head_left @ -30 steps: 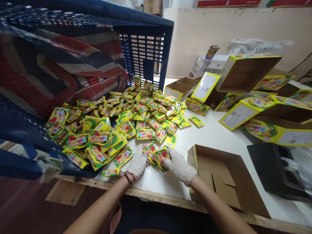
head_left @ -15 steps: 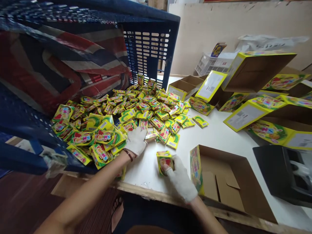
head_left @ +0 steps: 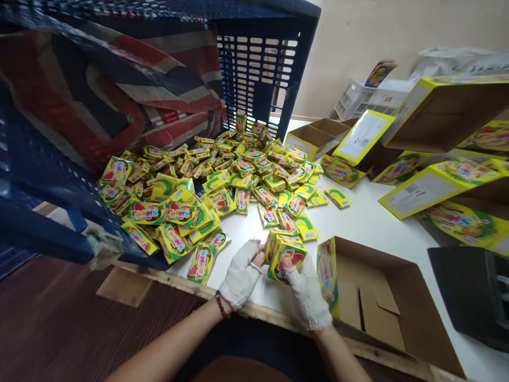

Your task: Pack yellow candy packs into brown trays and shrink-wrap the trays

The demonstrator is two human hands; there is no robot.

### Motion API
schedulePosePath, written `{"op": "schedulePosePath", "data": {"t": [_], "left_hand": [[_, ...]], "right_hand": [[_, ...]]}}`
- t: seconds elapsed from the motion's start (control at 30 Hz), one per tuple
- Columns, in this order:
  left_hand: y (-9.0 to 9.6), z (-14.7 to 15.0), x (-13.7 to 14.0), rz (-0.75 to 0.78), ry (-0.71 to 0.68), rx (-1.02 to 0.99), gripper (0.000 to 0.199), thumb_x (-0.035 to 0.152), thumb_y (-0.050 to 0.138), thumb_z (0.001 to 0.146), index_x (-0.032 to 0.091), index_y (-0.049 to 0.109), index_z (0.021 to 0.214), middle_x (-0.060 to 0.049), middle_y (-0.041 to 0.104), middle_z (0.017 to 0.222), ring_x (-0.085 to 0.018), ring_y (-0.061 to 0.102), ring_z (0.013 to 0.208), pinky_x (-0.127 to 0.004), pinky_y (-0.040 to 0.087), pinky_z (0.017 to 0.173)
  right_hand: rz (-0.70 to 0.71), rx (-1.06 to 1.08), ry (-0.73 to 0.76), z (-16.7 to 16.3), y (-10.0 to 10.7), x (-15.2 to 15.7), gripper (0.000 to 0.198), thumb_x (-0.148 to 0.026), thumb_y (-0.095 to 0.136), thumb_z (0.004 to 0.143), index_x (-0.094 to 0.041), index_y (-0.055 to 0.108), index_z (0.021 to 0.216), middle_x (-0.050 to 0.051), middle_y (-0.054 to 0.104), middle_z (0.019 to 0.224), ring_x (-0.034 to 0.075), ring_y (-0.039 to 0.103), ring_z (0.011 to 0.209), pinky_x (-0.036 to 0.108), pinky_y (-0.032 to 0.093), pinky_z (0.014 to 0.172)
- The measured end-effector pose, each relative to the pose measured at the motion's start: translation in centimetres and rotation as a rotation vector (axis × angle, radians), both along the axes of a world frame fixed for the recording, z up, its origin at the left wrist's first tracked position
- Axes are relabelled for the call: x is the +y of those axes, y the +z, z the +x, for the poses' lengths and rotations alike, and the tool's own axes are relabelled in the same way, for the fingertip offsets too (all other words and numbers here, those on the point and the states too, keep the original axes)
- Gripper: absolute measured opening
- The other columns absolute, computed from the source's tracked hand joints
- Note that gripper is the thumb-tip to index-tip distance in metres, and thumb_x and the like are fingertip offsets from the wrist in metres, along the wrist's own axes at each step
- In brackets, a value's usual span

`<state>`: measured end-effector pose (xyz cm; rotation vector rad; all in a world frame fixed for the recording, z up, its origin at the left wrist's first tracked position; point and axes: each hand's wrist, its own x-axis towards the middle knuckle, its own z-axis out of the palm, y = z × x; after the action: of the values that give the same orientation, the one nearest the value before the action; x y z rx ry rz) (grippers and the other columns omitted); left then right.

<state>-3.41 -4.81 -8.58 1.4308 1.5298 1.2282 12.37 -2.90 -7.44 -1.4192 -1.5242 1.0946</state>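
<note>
The near limit is the rough wooden edge of the white flat tabletop, running just below both gloved wrists. On the left, the dark blue slotted plastic crate bounds the space, with a heap of small yellow-and-green printed cardboard packets spilling out of it rightward. On the right, an open brown cardboard carton with a yellow printed side stands just beside the right hand — leaving little sideways room. A band of white surface runs between heap and carton towards the far side.

The right hand, in a white knitted glove, grasps a small stack of yellow-and-green packets, its thumb across the near face. The similarly gloved left hand has curled fingers close by the stack's left side — whether they touch it, I cannot tell.
</note>
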Motion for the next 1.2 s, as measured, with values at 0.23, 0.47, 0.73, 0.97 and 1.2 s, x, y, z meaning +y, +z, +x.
{"op": "schedulePosePath", "data": {"t": [0.23,0.47,0.73,0.97,1.2], "left_hand": [[3.8,-8.5,-4.5,-0.279,0.247,0.938,0.022,0.034,0.047,0.09,0.018,0.06,0.098,-0.012,0.064,0.103,-0.028,0.062,0.099,-0.038,0.048,0.085],[2.1,-9.2,-5.9,-0.56,0.305,0.674,0.039,0.036,0.057,0.083,0.021,0.05,0.119,-0.008,0.069,0.095,-0.027,0.066,0.093,-0.037,0.049,0.081],[0.4,-1.8,-2.8,-0.228,0.043,-0.114,0.028,0.037,0.056,0.084,0.019,0.057,0.106,-0.005,0.067,0.093,-0.018,0.063,0.08,-0.032,0.052,0.076],[2.6,-3.2,1.8,-0.006,-0.536,0.409,0.018,0.029,0.053,0.086,0.022,0.067,0.077,-0.001,0.061,0.076,-0.016,0.056,0.076,-0.027,0.045,0.075],[1.1,-1.9,6.8,-0.183,-0.177,0.709,0.021,0.036,0.069,0.072,0.019,0.059,0.078,-0.006,0.056,0.093,-0.023,0.054,0.09,-0.034,0.042,0.08]], "right_hand": [[0.221,-0.57,0.257,2.7,-0.3,-2.6,0.036,-0.027,0.06,0.072,-0.017,0.064,0.106,0.014,0.07,0.104,0.031,0.064,0.097,0.047,0.05,0.089],[-0.215,-0.258,0.316,0.9,0.2,-1.7,0.053,-0.041,0.063,0.076,-0.015,0.055,0.121,0.016,0.066,0.115,0.031,0.063,0.104,0.045,0.051,0.092],[-0.229,0.362,0.33,0.2,1.3,-3.1,0.056,-0.056,0.053,0.086,-0.019,0.051,0.128,0.015,0.061,0.127,0.03,0.061,0.113,0.046,0.052,0.092],[0.314,-0.609,0.594,2.7,3.2,-1.5,0.039,-0.025,0.069,0.069,-0.016,0.062,0.106,0.019,0.047,0.14,0.038,0.041,0.13,0.055,0.036,0.107],[0.24,-0.882,0.68,1.4,2.9,-0.8,0.036,-0.02,0.062,0.067,-0.015,0.059,0.102,0.013,0.061,0.107,0.028,0.056,0.092,0.044,0.047,0.087]]}}
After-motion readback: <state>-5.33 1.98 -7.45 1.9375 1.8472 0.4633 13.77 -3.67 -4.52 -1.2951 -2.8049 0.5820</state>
